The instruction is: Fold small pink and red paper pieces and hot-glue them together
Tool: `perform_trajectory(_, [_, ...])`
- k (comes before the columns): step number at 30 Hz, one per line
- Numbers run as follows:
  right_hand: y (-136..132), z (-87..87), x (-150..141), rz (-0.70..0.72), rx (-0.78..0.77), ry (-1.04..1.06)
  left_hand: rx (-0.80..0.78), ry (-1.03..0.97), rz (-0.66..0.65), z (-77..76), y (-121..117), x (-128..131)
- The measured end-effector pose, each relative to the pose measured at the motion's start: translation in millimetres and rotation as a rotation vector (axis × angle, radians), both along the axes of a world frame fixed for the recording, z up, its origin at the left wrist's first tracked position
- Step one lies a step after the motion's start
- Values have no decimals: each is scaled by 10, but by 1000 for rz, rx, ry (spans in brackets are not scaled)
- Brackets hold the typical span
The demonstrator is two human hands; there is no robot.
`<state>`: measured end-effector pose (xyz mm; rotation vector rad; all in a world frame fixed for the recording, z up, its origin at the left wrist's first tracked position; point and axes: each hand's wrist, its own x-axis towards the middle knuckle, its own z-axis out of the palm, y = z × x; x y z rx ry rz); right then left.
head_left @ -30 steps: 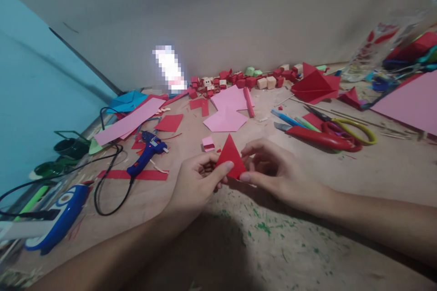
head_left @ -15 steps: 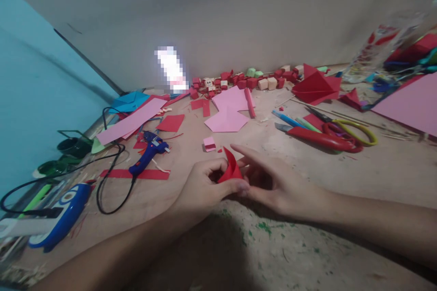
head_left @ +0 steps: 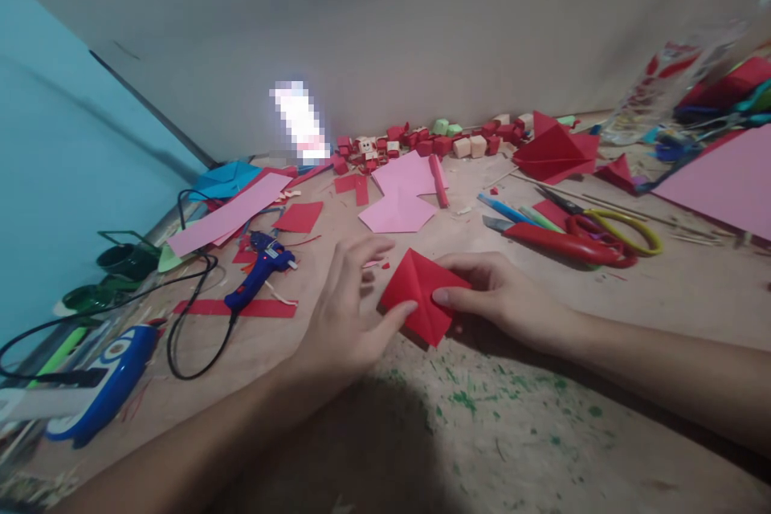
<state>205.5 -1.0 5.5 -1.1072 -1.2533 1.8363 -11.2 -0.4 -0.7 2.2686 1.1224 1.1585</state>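
Head view: red paper (head_left: 425, 283) in the pinch of right hand (head_left: 511, 303), left hand (head_left: 349, 321) spread, thumb over it.

The right hand (head_left: 509, 297) pinches creased red paper (head_left: 417, 281) — the left hand (head_left: 344, 317) spread, thumb (head_left: 396, 322) over it.

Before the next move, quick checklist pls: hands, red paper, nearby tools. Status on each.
1. Right hand has hold of the red paper: ok, thumb on its face.
2. Left hand has a grip too: not ok, fingers spread off the paper; thumb tip overlaps it, contact cannot tell.
3. Crease visible on the paper: ok, runs down its face.
4. Red-handled knife away from both hands: ok, lies beyond the right hand.
5. Blue glue gun apart from the left hand: ok. Whether hot: cannot tell.
6. Tabletop unmarked: not ok, green flecks near the hands.
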Motion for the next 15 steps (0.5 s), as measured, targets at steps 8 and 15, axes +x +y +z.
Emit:
perform_trajectory(8, [30,-26,-11,-49,-31,163,519,564,-286,66,-23,-70])
perform_trajectory(15, [32,-7,7,-23,-30,143,587,554,-240,66,2,-52])
